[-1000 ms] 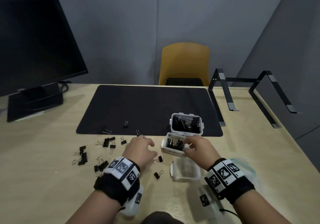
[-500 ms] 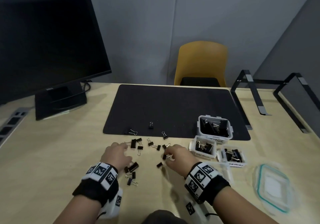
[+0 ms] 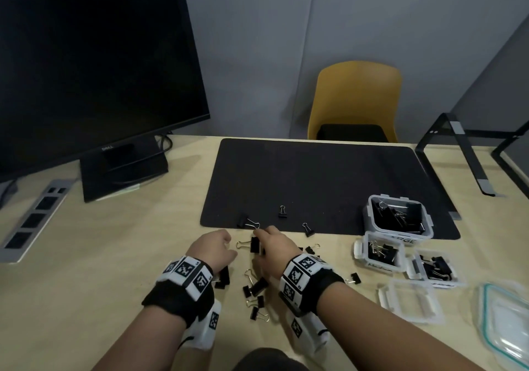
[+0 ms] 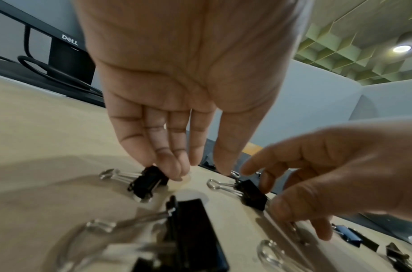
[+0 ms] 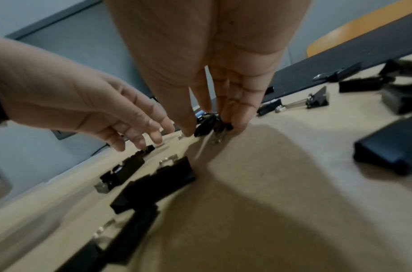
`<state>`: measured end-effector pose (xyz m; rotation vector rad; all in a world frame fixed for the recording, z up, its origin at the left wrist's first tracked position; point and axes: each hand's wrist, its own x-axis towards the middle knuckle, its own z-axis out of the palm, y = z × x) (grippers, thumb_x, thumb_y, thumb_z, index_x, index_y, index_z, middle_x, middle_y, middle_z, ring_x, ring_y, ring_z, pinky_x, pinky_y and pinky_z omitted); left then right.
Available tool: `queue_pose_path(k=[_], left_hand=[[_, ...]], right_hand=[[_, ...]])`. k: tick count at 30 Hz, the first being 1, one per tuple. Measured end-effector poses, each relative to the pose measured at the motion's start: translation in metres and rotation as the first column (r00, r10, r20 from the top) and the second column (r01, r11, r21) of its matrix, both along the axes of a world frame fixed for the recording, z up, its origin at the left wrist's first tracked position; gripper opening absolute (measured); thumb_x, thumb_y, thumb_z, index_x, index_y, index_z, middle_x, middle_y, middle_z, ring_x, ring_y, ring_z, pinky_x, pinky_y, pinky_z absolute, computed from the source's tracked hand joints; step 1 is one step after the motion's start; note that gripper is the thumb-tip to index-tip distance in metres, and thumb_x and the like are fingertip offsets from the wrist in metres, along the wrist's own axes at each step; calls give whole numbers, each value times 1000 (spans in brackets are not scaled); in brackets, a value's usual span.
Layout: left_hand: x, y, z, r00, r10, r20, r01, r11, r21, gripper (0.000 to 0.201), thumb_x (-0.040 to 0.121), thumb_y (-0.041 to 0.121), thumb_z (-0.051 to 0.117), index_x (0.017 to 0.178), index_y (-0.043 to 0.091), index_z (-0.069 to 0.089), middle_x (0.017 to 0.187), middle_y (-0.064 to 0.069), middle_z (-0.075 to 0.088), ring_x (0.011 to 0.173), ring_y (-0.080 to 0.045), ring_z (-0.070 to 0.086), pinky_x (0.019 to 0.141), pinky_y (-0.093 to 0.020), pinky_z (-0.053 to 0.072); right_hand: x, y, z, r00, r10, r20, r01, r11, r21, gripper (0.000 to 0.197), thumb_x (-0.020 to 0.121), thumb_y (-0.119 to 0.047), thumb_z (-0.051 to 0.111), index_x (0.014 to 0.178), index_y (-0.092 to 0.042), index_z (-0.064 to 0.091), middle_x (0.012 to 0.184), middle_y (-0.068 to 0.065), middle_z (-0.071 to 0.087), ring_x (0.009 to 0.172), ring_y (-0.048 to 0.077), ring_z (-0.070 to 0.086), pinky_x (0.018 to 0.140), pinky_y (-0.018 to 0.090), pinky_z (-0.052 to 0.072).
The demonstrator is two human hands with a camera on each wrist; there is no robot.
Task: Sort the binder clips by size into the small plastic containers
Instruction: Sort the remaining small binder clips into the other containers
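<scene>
Head view: DELL on monitor (image 3: 86, 70); right hand (image 3: 276, 249) pinches clip (image 5: 206, 127).

Dark monitor (image 3: 86, 70) left; black mat (image 3: 329, 184) centre; yellow chair (image 3: 357, 98) behind desk (image 3: 100, 256).

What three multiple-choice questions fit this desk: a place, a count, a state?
1. Where does the largest container stand?
A on the floor B on a corner of the black mat C on a shelf
2. How many open containers hold clips?
A one B three C six
3. What is the right hand doing?
A lying flat B making an empty fist C pinching a small binder clip
1 B: it sits on the mat's near right corner.
2 B: the largest, a second container and a third container all hold clips.
3 C: thumb and fingers close on it.
</scene>
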<state>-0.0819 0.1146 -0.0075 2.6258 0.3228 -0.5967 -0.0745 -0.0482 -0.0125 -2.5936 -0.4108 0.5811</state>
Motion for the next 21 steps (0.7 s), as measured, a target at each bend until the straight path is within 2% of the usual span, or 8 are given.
queue_pose_path(k=[4,7,13,15,17,19,21], left_hand=[[18,3,0,998,-43,55,43,999,5,43,84,28,60,126,21,52,116,-1,62,104,-20,59,88,-31,49],[33,1,-3,994,-59,90,60,998,-7,52,82,24,62,132,22,47,125,-3,54,110,-21,56,92,-32,48],[54,-13,-9,977,-193,92,193,981,14,64,82,9,56,141,28,37,133,-5,42,117,-26,50,98,-35,45],[57,-16,-11,969,-227,93,225,974,34,59,82,5,52,136,28,44,128,-5,43,114,-26,50,96,-34,45],[59,-18,-11,968,-230,104,225,973,54,44,84,5,51,124,26,52,123,-5,45,108,-26,53,89,-34,47],[59,-20,-8,966,-236,102,229,970,80,33,85,8,55,115,23,54,119,-6,48,103,-26,54,84,-33,47],[57,-24,-4,968,-235,82,227,969,92,30,84,12,59,113,21,53,115,-5,49,100,-24,54,82,-32,46]], right_hand=[[4,3,-4,1000,-14,1,14,999,-31,37,85,-19,54,121,-13,50,116,7,45,102,28,56,89,39,50],[3,3,-5,999,-33,12,33,999,-30,30,84,-20,54,113,-13,53,110,4,44,95,26,57,84,37,52],[0,-9,-3,994,-95,45,93,995,38,29,82,-19,55,110,-13,53,109,3,46,94,24,56,80,32,49],[-1,-17,0,990,-133,40,131,990,60,30,82,-18,55,111,-13,54,110,3,48,97,23,56,82,31,47],[-2,-27,1,986,-164,41,161,984,69,30,82,-19,56,112,-14,55,111,2,50,98,21,55,81,28,45],[-5,-38,4,978,-202,47,197,977,86,32,82,-21,58,114,-17,55,111,0,51,97,17,54,80,24,44],[-7,-50,7,968,-246,44,240,964,119,36,82,-23,60,117,-20,54,113,-2,51,91,13,53,78,21,42]])
